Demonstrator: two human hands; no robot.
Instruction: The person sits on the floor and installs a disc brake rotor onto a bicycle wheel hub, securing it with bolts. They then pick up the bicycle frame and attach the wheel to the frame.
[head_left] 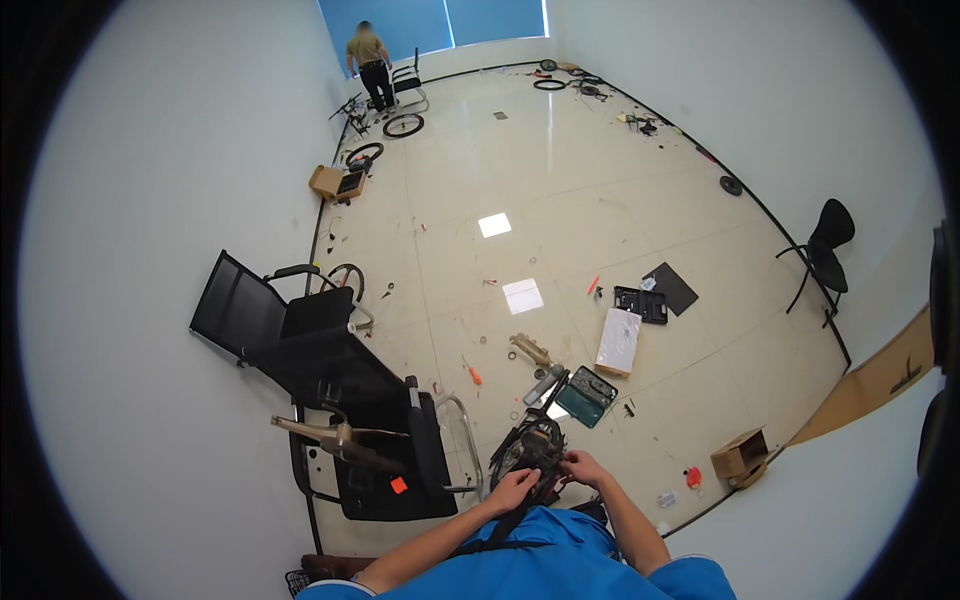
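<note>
Right in front of my body stands a dark, greasy mechanical assembly [540, 437] with a spoked, wheel-like part on its left side. My left hand [514, 491] is at its near edge, fingers curled and pinched together. Opposite, my right hand [582, 467] touches its right side, also with fingers drawn together. Whatever lies between the fingertips is too small to make out. Just beyond the assembly are a grey cylindrical part [544, 384] and an open green tool case [588, 398]. An orange-handled screwdriver [474, 376] lies on the floor to the left.
Black chairs [345, 378] stand close on my left, one bearing a tan frame-like part [318, 432]. Ahead are a tan metal part [531, 349], a white box [618, 342] and a black tool case [640, 305]. A cardboard box [741, 457] sits at right. Far off stands a person [370, 62].
</note>
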